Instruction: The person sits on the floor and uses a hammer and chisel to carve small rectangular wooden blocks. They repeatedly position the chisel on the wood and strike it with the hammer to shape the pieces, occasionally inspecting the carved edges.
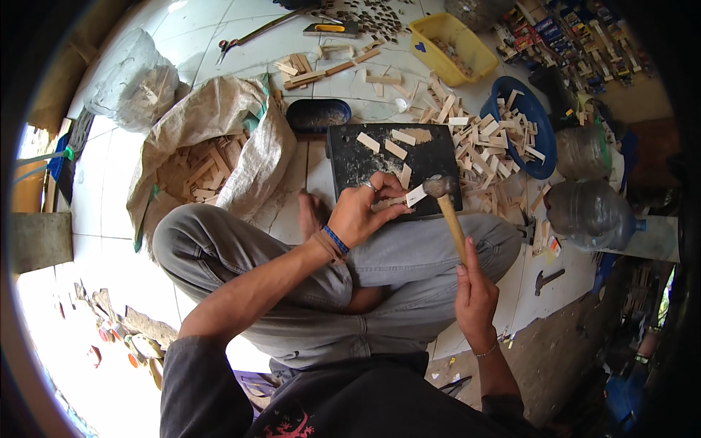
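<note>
My right hand (475, 292) is closed round the wooden handle of a hammer (452, 223). The hammer's metal head is beside the right end of a small pale wood piece (416, 196); whether they touch I cannot tell. Fingers of my left hand (359, 210) pinch that wood piece by its left end, over the near edge of a black board (350, 157). Several loose wood blocks (395, 149) lie on the board, with sawdust around them.
Wood offcuts (482, 157) are heaped right of the board, beside a blue basin (544, 139). A woven sack (255, 168) of wood pieces stands left. Farther off are a yellow tub (478, 55) and a blue oval tray (296, 117). Another hammer (549, 280) lies right of my knee.
</note>
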The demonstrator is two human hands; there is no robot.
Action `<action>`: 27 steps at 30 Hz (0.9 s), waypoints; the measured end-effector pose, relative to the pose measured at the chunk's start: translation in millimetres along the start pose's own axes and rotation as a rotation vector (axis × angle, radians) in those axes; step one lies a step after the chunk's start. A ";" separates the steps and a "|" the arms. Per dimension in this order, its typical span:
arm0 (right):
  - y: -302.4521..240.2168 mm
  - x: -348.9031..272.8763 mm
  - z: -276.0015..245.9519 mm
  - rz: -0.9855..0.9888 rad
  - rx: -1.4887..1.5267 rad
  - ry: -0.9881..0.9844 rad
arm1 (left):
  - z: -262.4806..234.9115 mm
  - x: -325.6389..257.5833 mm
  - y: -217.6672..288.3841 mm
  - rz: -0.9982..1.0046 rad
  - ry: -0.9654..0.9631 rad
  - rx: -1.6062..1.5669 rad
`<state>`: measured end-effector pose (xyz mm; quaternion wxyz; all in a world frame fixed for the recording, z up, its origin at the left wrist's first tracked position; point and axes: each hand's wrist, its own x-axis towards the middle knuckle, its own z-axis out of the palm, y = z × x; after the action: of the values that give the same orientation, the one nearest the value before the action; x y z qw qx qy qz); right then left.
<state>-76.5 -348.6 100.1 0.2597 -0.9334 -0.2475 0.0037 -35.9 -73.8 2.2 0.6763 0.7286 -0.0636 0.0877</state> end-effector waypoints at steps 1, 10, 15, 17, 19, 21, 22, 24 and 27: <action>0.0 -0.6 -0.9 -0.024 -0.014 0.068 | 0.4 0.6 -0.3 -0.001 0.003 -0.001; 0.0 0.5 3.0 -0.025 -0.051 -0.052 | -1.0 1.3 1.3 -0.007 -0.014 0.006; 9.9 -2.5 -4.0 -0.055 -0.028 0.139 | -0.1 1.9 1.7 -0.015 -0.005 -0.011; 12.7 -5.7 -4.7 -0.046 0.017 0.293 | -0.1 1.4 1.5 -0.012 -0.006 -0.008; 12.7 -7.7 -3.1 0.001 0.089 0.231 | -0.6 1.5 1.3 -0.001 -0.007 0.004; 11.9 -4.3 3.3 -0.078 -0.019 0.117 | -1.0 1.8 1.2 0.003 0.005 0.016; 11.3 -2.6 4.7 -0.091 -0.039 0.045 | -1.3 1.9 1.3 0.005 0.012 0.020; 10.4 0.7 6.1 -0.091 -0.044 -0.111 | -2.1 1.6 1.6 -0.001 -0.004 0.045; 12.9 -0.6 1.2 -0.102 -0.083 0.057 | -2.1 1.0 2.0 -0.019 -0.012 0.037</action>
<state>-71.2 -357.9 92.8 0.2274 -0.9293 -0.2871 -0.0465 -35.4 -71.8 4.4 0.6630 0.7421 -0.0593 0.0782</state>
